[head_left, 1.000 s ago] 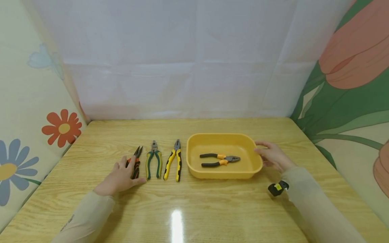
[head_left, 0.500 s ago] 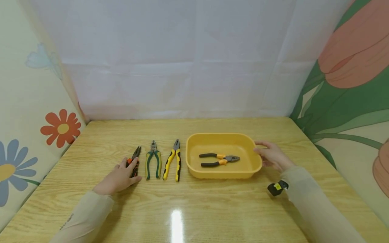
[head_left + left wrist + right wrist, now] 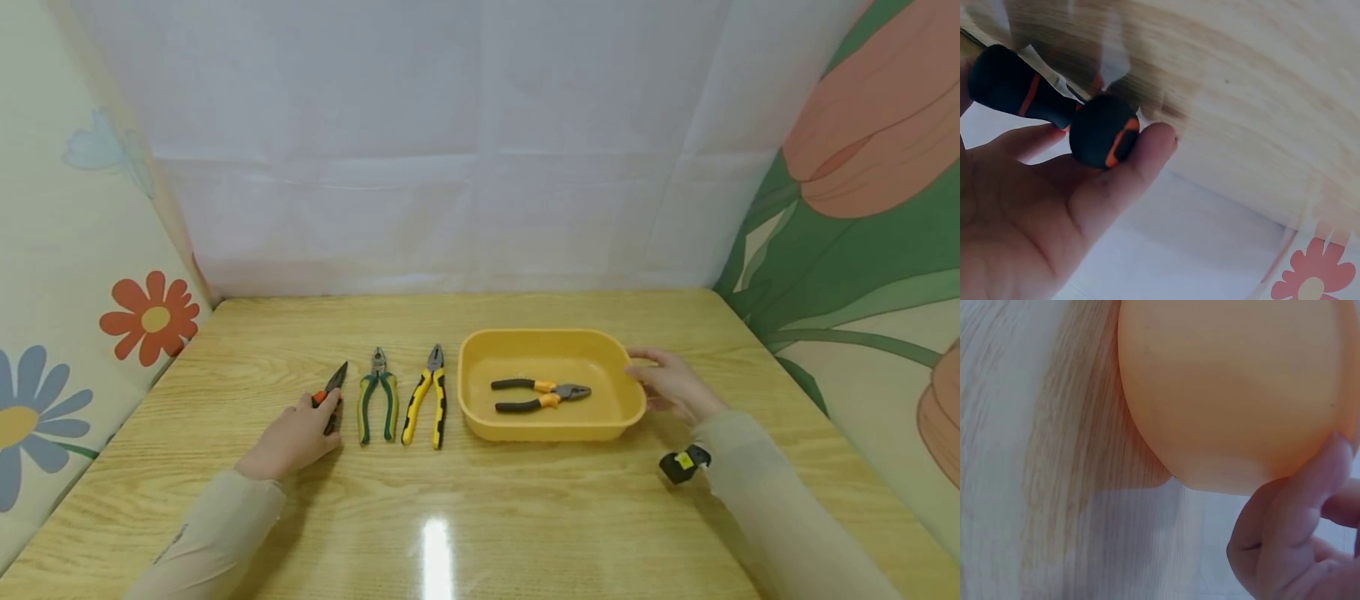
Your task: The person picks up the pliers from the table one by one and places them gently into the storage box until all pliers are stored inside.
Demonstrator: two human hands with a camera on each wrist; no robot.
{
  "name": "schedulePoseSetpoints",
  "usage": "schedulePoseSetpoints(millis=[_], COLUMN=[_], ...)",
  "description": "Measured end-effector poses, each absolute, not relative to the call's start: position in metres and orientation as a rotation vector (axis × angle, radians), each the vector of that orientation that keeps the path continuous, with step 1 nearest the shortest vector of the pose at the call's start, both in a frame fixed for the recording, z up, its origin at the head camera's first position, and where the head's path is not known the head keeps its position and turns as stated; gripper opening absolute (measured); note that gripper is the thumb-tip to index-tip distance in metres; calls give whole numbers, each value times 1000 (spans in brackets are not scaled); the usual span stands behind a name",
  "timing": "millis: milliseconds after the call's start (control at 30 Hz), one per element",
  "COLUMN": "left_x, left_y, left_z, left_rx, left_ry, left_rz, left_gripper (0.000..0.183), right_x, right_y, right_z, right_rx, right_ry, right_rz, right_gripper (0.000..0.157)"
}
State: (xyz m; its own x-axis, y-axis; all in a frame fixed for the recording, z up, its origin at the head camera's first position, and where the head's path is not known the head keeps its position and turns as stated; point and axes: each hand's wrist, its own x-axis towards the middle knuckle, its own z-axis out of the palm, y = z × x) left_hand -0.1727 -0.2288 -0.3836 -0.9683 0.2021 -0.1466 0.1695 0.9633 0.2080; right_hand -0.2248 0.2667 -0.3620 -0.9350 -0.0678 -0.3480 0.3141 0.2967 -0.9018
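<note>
My left hand grips the black-and-orange handles of the long-nose pliers, which lie at the left end of a row of pliers. In the left wrist view both handles sit between thumb and fingers. To its right lie green-handled combination pliers and yellow-and-black combination pliers, noses pointing away. On the right, my right hand holds the right end of a yellow plastic basin, fingertips at the rim; its outer wall fills much of the right wrist view. Inside lie orange-and-black combination pliers.
The wooden table meets a white sheet at the back. Flower-patterned panels stand along both sides. A black device with a yellow mark is at the right wrist.
The left thumb has drawn in toward the fingers, and the long-nose pliers have gone from slightly spread to closed. The right hand and the basin stay where they were.
</note>
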Motion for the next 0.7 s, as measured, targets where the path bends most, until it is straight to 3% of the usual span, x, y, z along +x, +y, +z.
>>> schedulePoseSetpoints(millis=[700], left_x=[-178], left_y=[-224], left_z=[-382], left_rx=[222], left_ry=[3077], left_rz=[269], left_gripper=[54], right_x=[-225], right_y=[266], right_z=[-362], right_rx=[217], right_ry=[2266], right_rz=[-1655], right_gripper=[58])
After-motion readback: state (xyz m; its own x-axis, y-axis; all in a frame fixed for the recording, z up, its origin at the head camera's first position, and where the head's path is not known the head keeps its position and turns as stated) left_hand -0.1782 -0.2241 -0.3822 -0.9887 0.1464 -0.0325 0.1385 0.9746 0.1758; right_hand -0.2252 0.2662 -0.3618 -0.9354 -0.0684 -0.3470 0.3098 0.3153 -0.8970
